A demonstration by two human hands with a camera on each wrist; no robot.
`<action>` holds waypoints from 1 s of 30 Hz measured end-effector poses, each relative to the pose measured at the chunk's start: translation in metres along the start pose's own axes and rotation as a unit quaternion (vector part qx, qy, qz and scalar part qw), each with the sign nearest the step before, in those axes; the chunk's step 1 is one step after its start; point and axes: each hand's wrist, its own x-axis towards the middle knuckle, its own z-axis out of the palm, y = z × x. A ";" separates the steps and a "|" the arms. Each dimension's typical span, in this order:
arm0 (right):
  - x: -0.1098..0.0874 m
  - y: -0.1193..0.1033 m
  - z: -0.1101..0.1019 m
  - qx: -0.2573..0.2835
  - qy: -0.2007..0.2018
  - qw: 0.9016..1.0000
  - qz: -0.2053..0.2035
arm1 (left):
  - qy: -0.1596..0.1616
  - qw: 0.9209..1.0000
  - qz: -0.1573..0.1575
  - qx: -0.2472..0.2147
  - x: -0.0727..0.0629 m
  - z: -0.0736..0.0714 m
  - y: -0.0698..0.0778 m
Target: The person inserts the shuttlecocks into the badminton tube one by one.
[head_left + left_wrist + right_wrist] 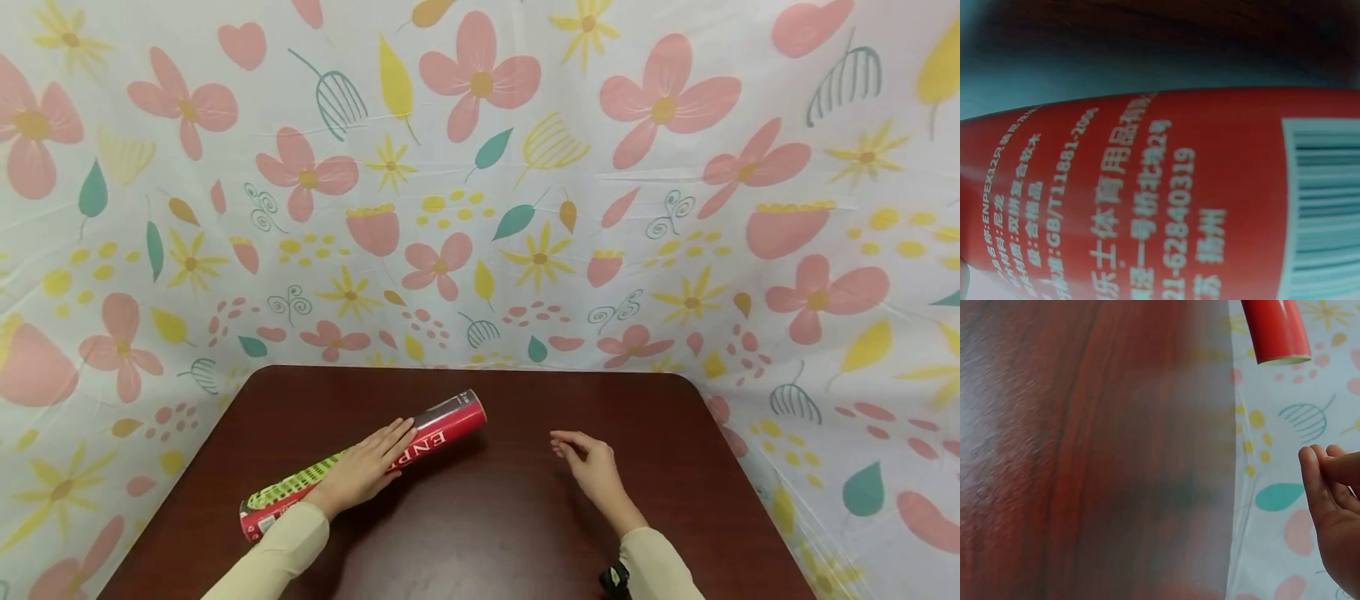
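A long red shuttlecock tube (450, 419), with a black panel and a yellow-green grid pattern, lies slantwise over the table, its right end farther away. My left hand (363, 467) grips it around the middle from above, fingers across the top and thumb on the near side. Close up in the left wrist view, the tube (1222, 162) shows white Chinese print and a barcode. My right hand (596, 475) is apart from it on the right, holding nothing, its fingers loosely bent with thumb and fingertips together. In the right wrist view, the tube's end (1279, 334) appears above the table's edge.
The dark reddish-brown table (480, 533) has rounded far corners and a glossy top. A floral cloth (480, 208) hangs behind and at both sides of it. A small black object (615, 578) is at the right sleeve.
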 end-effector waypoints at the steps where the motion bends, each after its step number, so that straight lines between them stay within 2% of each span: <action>1: -0.001 0.005 -0.001 0.001 0.003 1.000 0.003 | -0.003 1.000 -0.003 0.000 0.000 0.000 -0.002; 5: -0.005 0.024 -0.004 0.000 0.007 1.000 0.004 | -0.019 1.000 -0.009 0.008 0.003 0.003 -0.009; 13: -0.005 -0.010 -0.005 0.001 0.014 1.000 0.027 | -0.044 0.999 -0.023 0.009 0.002 0.008 -0.019; 22: -0.010 0.020 0.002 0.008 0.014 0.998 0.068 | -0.059 0.997 -0.034 0.024 -0.004 0.023 -0.029; 30: -0.015 0.026 0.004 -0.005 0.011 0.998 0.065 | -0.060 0.997 -0.034 0.026 -0.006 0.026 -0.029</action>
